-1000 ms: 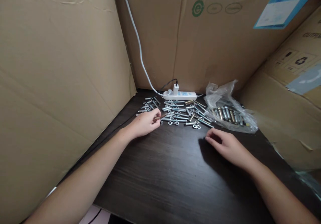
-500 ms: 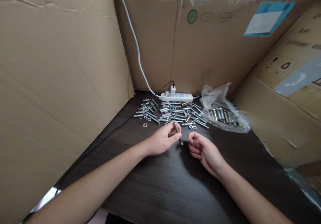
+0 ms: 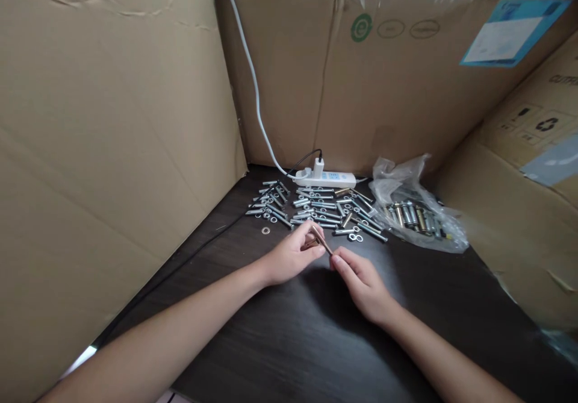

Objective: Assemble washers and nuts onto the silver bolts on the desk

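Observation:
Above the dark table, my left hand [image 3: 289,258] is closed around a copper-coloured bolt [image 3: 322,241] whose shaft slants down to the right. Another brownish metal piece shows behind the shaft inside that hand, partly hidden by the fingers. My right hand [image 3: 363,285] pinches the bolt's lower right end between thumb and fingers, covering that end. Just beyond both hands lie rows of silver bolts [image 3: 327,205], metal sleeves, nuts and washers. A single washer [image 3: 265,231] sits apart, left of the rows.
A white power strip [image 3: 325,179] with a plugged-in charger stands behind the rows. To the right, a clear plastic bag [image 3: 418,219] holds several expansion bolts. Cardboard walls [image 3: 289,78] enclose the table [image 3: 280,337] at the back and sides. A black cable [image 3: 180,258] runs along the left.
My right hand has moved in from the right and taken hold of the bolt's lower end. The bolt slants more now. The whole view has shifted slightly.

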{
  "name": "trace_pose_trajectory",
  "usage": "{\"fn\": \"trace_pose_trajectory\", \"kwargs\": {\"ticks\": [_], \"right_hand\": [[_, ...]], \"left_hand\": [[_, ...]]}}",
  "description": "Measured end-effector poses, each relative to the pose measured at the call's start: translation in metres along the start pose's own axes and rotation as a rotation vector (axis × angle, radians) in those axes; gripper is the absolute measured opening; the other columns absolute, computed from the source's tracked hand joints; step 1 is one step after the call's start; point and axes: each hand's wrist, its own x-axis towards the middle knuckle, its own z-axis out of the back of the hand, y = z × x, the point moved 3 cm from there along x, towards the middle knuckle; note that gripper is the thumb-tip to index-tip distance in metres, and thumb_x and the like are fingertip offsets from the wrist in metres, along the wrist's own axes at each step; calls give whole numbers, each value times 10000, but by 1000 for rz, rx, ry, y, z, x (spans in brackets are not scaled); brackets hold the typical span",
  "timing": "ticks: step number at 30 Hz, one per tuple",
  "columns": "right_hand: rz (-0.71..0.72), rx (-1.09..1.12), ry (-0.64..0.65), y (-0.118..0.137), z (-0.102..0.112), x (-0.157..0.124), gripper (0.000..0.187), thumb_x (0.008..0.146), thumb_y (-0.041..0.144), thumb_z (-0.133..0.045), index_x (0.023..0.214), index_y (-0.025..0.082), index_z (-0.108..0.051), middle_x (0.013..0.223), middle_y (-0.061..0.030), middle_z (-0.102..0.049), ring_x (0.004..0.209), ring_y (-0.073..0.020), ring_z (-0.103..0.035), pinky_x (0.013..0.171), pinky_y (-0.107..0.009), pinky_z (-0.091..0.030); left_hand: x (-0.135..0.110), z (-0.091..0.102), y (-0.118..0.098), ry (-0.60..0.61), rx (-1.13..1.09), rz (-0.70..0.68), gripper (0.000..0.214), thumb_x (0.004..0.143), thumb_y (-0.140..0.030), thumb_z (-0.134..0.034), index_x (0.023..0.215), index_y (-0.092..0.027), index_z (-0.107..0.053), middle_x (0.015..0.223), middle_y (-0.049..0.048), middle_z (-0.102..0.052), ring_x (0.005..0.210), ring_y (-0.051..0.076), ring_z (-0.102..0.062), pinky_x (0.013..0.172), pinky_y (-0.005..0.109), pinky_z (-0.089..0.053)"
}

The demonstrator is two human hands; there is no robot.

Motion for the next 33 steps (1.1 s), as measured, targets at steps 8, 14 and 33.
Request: {"fn": "trace_pose_trajectory", "kwargs": {"ticks": [8, 14, 33], "right_hand": [[-52, -11, -59, -8, 2, -1, 378, 938, 459, -345, 687, 190, -435, 603, 28, -392, 568, -118, -376, 536, -231, -310], [-24, -90, 28, -4, -2, -1, 365, 951, 426, -327, 694, 191, -438, 612, 23, -438, 584, -122, -423, 555, -233, -320], [-60, -45, -104, -8, 3, 0, 363, 935, 445, -354, 703, 184, -453, 607, 30, -400, 579, -114, -390, 548, -221, -317]], "left_hand": [[10, 29, 10, -157, -264, 77, 70, 792, -171, -390, 823, -204, -336, 628, -61, -311, 492, 73, -252, 476, 183, -228], [13, 30, 7, -224, -557, 137, 182, 862, -258, -353, 713, -164, -400, 619, -36, -305, 512, 79, -300, 498, 193, -316], [8, 22, 6, -244, -394, 87, 125, 849, -252, -542, 903, -146, -503, 702, -19, -482, 524, 52, -450, 520, 189, -364]]}}
